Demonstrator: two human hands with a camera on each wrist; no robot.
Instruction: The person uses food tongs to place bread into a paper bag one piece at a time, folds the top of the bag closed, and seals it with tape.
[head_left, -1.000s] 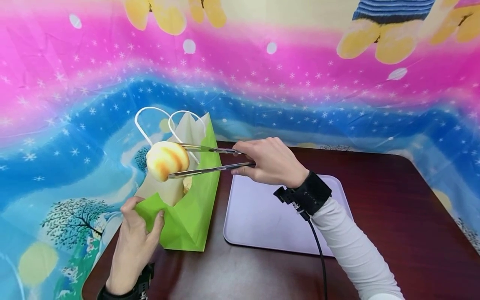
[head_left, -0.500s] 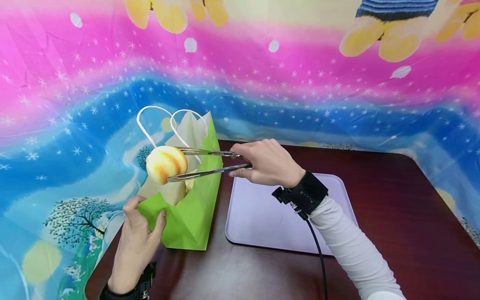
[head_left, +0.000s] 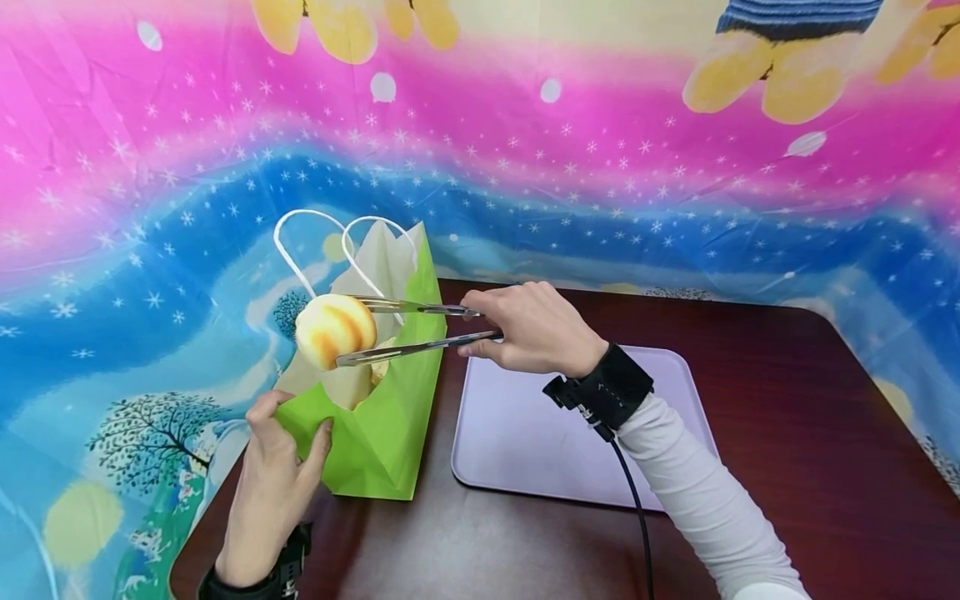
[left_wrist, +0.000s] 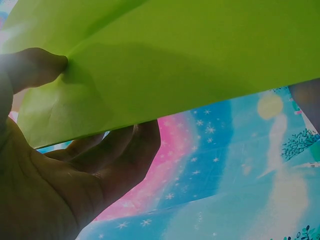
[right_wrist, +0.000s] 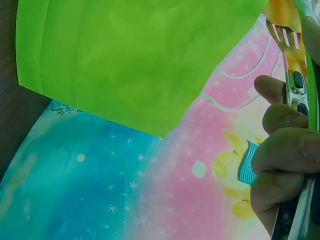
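Note:
My right hand (head_left: 536,329) grips metal tongs (head_left: 420,346), whose ends hold a round golden-brown bun (head_left: 336,331). The bun hangs over the mouth of a green paper bag (head_left: 378,446) with white handles. My left hand (head_left: 266,492) pinches the bag's near rim between thumb and fingers. Inside the bag, part of a pale yellow item (head_left: 381,367) shows behind the tongs; the rest is hidden. In the left wrist view, the thumb (left_wrist: 42,67) lies on the green paper and the fingers pass behind it. The right wrist view catches the tongs' slotted end (right_wrist: 292,42) against the bun (right_wrist: 282,12).
A pale lilac tray (head_left: 555,442) lies on the dark wooden table (head_left: 810,433), right of the bag. From the right wrist strap a black cable (head_left: 641,517) runs down across the tray. A colourful printed cloth (head_left: 525,167) hangs behind the table.
The tongs and bun have come down slightly toward the bag's mouth. The left hand keeps its hold on the rim. The whole view has shifted a little.

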